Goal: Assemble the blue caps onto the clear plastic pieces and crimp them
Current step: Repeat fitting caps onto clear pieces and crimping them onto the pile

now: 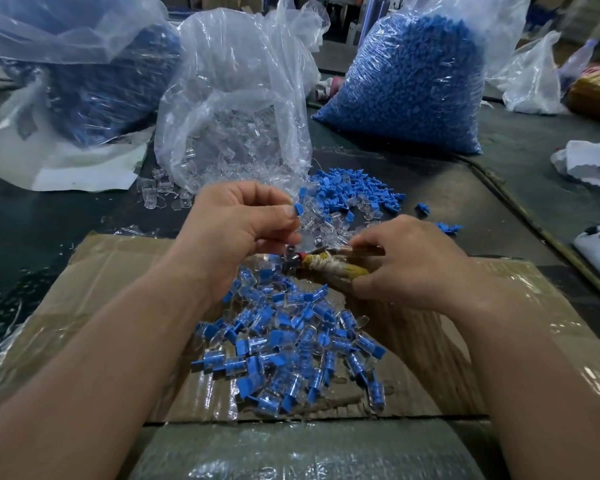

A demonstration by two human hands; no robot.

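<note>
1. while my left hand (pixel 243 223) pinches a capped piece (pixel 300 210) between the thumb and curled fingers (pixel 274 202), just above the head of the crimping tool (pixel 326 268), the hold looks shallow to me. a slip would drop the piece before it is crimped.
2. my right hand (pixel 409 268) grips the tool's twine-wrapped handles, fingers closed round them. i cannot tell how the jaws stand, since the left hand and the clutter hide them.
3. the left fingertips sit very near the tool head, so i judge that an early squeeze could nip them.
4. if the blue cap sits crooked on its clear body, i expect the crimp to lock it askew or crack the plastic.
5. the pile of finished pieces (pixel 291 348) lies on the cardboard (pixel 118 271) right beneath both hands. a dropped, uncrimped piece would vanish among them and pass as done.
6. the loose blue caps (pixel 354 188) and the clear pieces spilling from their bag (pixel 236 133) lie on the surface (pixel 499 188) just beyond the hands. a careless swing of the tool could scatter them.
</note>
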